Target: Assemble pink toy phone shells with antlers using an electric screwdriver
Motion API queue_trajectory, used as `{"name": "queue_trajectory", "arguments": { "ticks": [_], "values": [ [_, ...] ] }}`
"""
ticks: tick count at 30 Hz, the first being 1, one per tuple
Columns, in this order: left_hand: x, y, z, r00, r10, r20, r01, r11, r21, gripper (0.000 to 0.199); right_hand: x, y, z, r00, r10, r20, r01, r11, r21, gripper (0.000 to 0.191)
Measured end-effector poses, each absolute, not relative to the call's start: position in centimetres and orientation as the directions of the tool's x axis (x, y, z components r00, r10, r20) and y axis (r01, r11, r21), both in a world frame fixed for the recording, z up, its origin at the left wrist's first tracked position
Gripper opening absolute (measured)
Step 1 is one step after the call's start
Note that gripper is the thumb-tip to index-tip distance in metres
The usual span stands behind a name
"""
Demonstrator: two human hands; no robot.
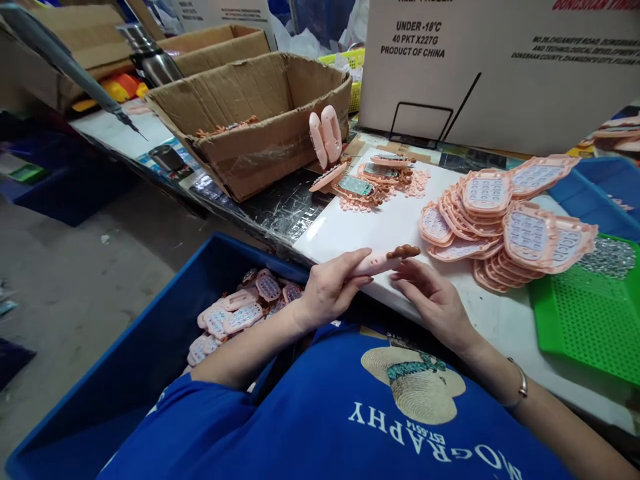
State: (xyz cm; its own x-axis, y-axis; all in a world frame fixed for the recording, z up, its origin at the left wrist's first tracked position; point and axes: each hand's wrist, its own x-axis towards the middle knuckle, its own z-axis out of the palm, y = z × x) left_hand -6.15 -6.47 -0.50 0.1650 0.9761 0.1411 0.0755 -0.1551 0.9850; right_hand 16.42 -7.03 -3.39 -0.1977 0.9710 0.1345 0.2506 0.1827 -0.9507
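My left hand (334,285) is closed around one end of a slim pink toy phone (373,265), seen edge-on, with a bumpy brown part at its far end. Beside that brown end is my right hand (434,300), its fingers loosely curved and the thumb apart; whether a fingertip touches the toy is hard to see. Stacked pink shell halves with keypads (485,193) lie on the white work surface (330,233) to the right. Farther back are opened pieces with green circuit boards (356,186) and brown trim, plus upright pink shells (330,133).
A blue bin (125,353) with finished-looking pink toys (240,310) stands at my left. A cardboard box (250,147) sits at the back. A green basket (590,327) holds small metal screws (607,257). A powered screwdriver (85,77) hangs at upper left.
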Motion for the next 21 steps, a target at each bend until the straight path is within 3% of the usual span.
{"name": "queue_trajectory", "arguments": {
  "ticks": [3, 8, 11, 15, 17, 21],
  "values": [
    [-9.9, -5.6, -0.1, 0.173, 0.976, 0.133, 0.195, -0.166, 0.967, 0.043, 17.2, -7.6, -3.7, -0.19, 0.97, 0.152, 0.307, 0.205, -0.929, 0.035],
    [-18.1, -4.5, 1.6, 0.17, 0.976, -0.137, 0.387, 0.061, 0.92, 0.045, 18.0, -8.0, -3.8, -0.266, 0.924, 0.276, 0.451, 0.372, -0.811, 0.021],
    [-20.9, -4.1, 1.8, 0.101, 0.976, -0.192, 0.504, 0.116, 0.856, 0.042, 17.8, -8.0, -3.9, -0.297, 0.895, 0.332, 0.469, 0.44, -0.766, 0.02],
    [-20.8, -1.8, 1.2, 0.11, 0.99, -0.092, 0.523, 0.022, 0.852, 0.048, 17.7, -7.9, -4.1, -0.336, 0.875, 0.347, 0.477, 0.477, -0.739, 0.019],
    [-19.6, 0.6, 0.7, 0.103, 0.994, 0.034, 0.58, -0.088, 0.81, 0.048, 17.7, -8.0, -4.1, -0.349, 0.867, 0.354, 0.479, 0.49, -0.728, 0.018],
    [-16.1, 6.6, -0.6, 0.085, 0.927, 0.364, 0.819, -0.273, 0.505, 0.055, 17.8, -8.1, -4.1, -0.359, 0.861, 0.36, 0.48, 0.501, -0.72, 0.018]
  ]
}}
